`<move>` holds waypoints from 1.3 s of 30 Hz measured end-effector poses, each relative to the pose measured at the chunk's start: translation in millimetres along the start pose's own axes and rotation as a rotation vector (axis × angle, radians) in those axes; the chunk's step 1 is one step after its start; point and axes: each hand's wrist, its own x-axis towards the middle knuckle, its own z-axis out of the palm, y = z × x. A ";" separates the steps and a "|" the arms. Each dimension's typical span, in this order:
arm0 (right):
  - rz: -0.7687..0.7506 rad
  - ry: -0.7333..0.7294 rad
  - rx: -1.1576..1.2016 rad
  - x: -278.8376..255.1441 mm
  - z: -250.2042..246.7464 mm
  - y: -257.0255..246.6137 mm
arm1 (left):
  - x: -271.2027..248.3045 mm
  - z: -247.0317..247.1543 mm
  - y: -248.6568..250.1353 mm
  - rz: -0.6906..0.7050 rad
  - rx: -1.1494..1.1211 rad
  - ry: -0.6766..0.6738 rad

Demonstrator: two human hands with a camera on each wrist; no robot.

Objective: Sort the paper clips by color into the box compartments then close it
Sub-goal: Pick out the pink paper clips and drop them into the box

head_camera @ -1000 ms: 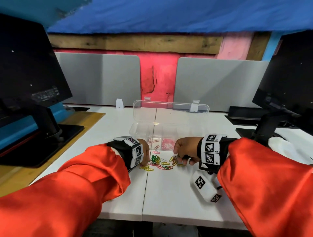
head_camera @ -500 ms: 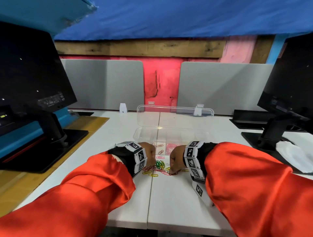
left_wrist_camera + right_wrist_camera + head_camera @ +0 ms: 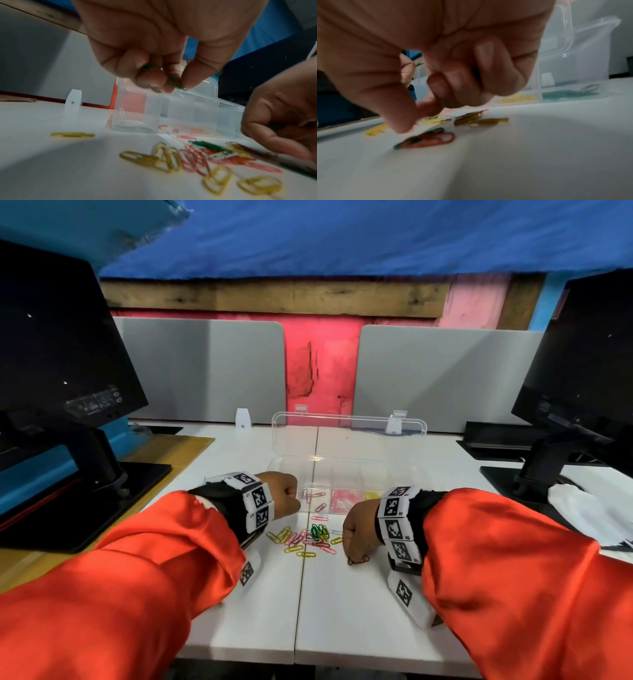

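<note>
The clear compartment box (image 3: 346,474) stands open, some clips sorted inside. Just before it, a mixed paper-clip pile (image 3: 308,541) remains. The left hand (image 3: 154,54) pinches green clips (image 3: 176,82); the right hand (image 3: 436,67) curls over the pile, its hold unclear.

No readable words or numbers showing anywhere, square black-and-white coded markers sitting on the wristbands (image 3: 257,498), tiny print beside them and on the left monitor (image 3: 92,402) blurring beyond reading
</note>
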 end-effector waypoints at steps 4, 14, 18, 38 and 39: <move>-0.002 0.096 0.134 -1.0 -1.7 3.0 | -2.1 -5.6 -2.6 -0.127 -0.347 -0.111; -0.072 0.056 0.041 -0.1 1.9 -0.5 | -5.4 3.3 8.2 -0.167 -0.425 -0.193; -0.072 0.073 0.033 -1.8 3.8 4.7 | -3.7 1.1 23.3 -0.065 -0.068 -0.327; -0.100 -0.076 -0.027 -5.8 9.5 15.2 | 16.6 13.4 28.8 0.165 0.241 -0.307; -0.096 -0.080 -0.028 -5.6 10.1 16.1 | 15.9 13.8 27.9 0.171 0.250 -0.297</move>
